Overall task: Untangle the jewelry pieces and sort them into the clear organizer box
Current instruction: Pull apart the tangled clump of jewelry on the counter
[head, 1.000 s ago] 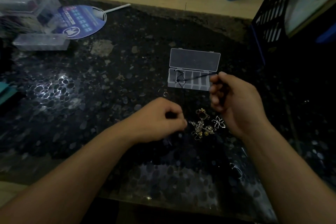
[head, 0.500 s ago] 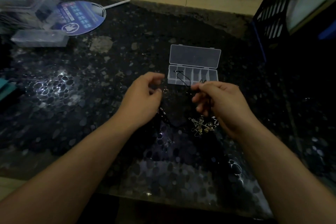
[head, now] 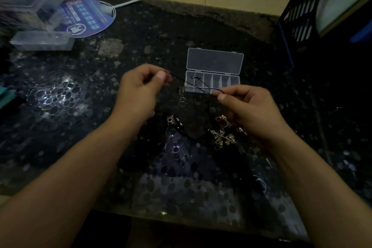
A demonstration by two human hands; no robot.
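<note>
A thin black cord (head: 198, 84) is held stretched between the left hand (head: 141, 88) and right hand (head: 247, 106), each pinching one end between thumb and fingertips. Its long axis runs left to right just before the open clear organizer box (head: 213, 84), to which the right hand is judged nearer. The tangled jewelry (head: 221, 135) lies on the table (head: 80, 127) beneath.

Organizer box (head: 213, 84) lies behind jewelry pile (head: 221, 135); fan (head: 88, 18) far left on table (head: 60, 127).
</note>
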